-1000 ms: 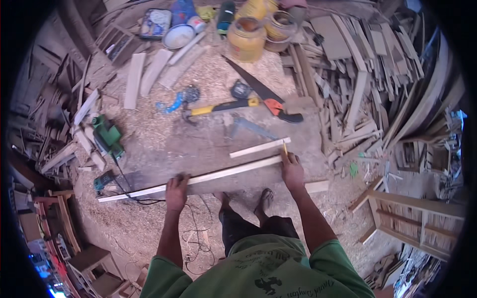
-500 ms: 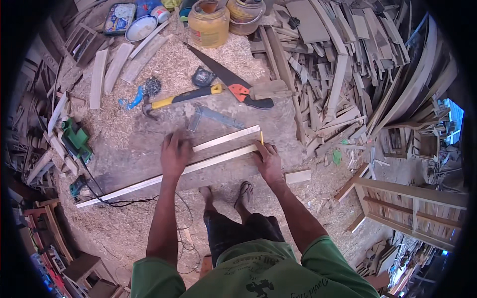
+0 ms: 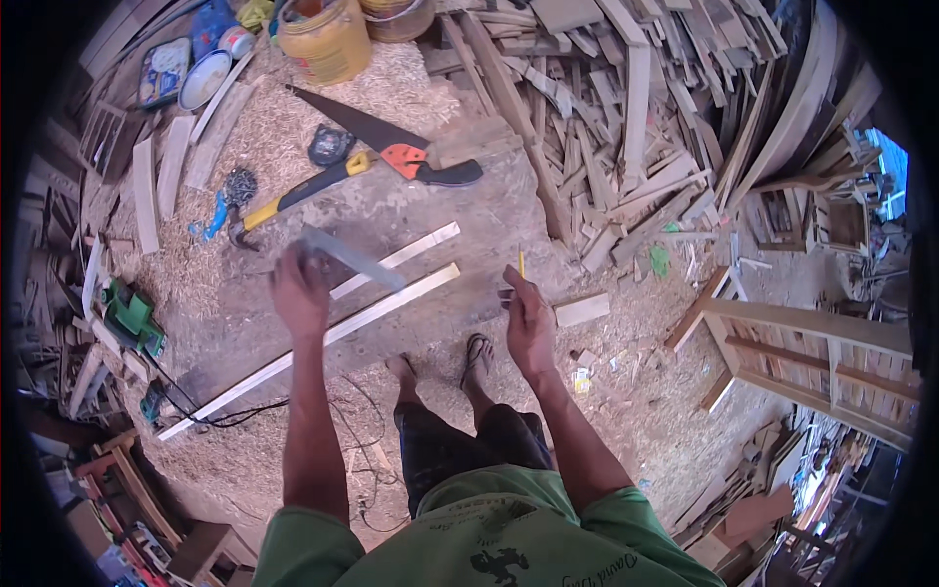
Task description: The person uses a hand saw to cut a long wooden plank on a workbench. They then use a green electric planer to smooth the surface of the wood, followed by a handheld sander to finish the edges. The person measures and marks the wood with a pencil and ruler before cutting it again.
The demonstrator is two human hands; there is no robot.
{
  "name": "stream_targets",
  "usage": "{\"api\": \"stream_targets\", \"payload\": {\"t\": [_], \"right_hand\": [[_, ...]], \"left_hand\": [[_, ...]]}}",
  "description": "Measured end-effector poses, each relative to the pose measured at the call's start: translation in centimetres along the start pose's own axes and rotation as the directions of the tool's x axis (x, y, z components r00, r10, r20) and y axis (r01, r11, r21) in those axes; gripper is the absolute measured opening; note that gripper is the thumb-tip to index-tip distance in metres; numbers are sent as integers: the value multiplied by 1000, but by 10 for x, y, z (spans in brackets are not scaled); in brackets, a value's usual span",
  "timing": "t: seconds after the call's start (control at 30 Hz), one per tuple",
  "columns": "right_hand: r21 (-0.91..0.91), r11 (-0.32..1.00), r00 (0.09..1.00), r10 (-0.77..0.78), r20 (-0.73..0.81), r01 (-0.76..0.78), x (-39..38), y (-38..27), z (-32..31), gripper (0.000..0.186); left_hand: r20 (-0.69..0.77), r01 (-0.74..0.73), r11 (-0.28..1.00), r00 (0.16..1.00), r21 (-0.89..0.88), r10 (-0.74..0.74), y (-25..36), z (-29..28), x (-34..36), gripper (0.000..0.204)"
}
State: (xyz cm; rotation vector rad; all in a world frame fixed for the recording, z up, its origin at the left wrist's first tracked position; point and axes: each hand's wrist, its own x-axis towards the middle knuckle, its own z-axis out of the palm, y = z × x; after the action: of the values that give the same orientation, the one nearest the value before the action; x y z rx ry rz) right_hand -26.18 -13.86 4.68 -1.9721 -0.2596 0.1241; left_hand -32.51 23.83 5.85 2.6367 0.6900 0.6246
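My left hand (image 3: pixel 300 293), slightly blurred, grips a metal try square (image 3: pixel 357 259) by one end. The square's blade slants across a short pale wood strip (image 3: pixel 421 247). Nearer to me lies a long pale wood strip (image 3: pixel 377 315), roughly parallel to the short one, its left end passing beyond my left forearm. To the right of the strips, my right hand (image 3: pixel 529 321) is closed around a yellow pencil (image 3: pixel 521 264) that points up from the fingers. This hand is apart from both strips.
On the worktop (image 3: pixel 489 210) lie a hammer (image 3: pixel 303 196), an orange-and-black handsaw (image 3: pixel 401 152) and a dark round bundle (image 3: pixel 332 145). A green power tool (image 3: pixel 134 318) sits at left with its cable. Yellow tub (image 3: pixel 323 39) stands behind; scrap wood (image 3: pixel 597 147) is heaped at right.
My left hand has left the strips and picked up the try square from the worktop. My right hand has come off the long strip, with the pencil still in it. The view has shifted.
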Motion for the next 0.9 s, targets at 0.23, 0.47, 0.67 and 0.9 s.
{"api": "stream_targets", "payload": {"t": [0.23, 0.47, 0.67, 0.9], "right_hand": [[178, 956, 972, 235, 9, -233, -22, -19, -40, 42], [124, 943, 949, 295, 109, -308, -21, -29, -55, 32], [40, 958, 949, 277, 151, -285, -18, -31, -34, 36], [-172, 984, 984, 74, 162, -46, -10, -32, -12, 39]], "left_hand": [[115, -72, 975, 989, -211, 98, 137, 46, -82, 50], [173, 13, 959, 984, -284, 38, 135, 74, -83, 53], [174, 49, 949, 985, -311, 6, 134, 78, -79, 53], [188, 6, 959, 981, -283, 50, 134, 77, -77, 47]]}}
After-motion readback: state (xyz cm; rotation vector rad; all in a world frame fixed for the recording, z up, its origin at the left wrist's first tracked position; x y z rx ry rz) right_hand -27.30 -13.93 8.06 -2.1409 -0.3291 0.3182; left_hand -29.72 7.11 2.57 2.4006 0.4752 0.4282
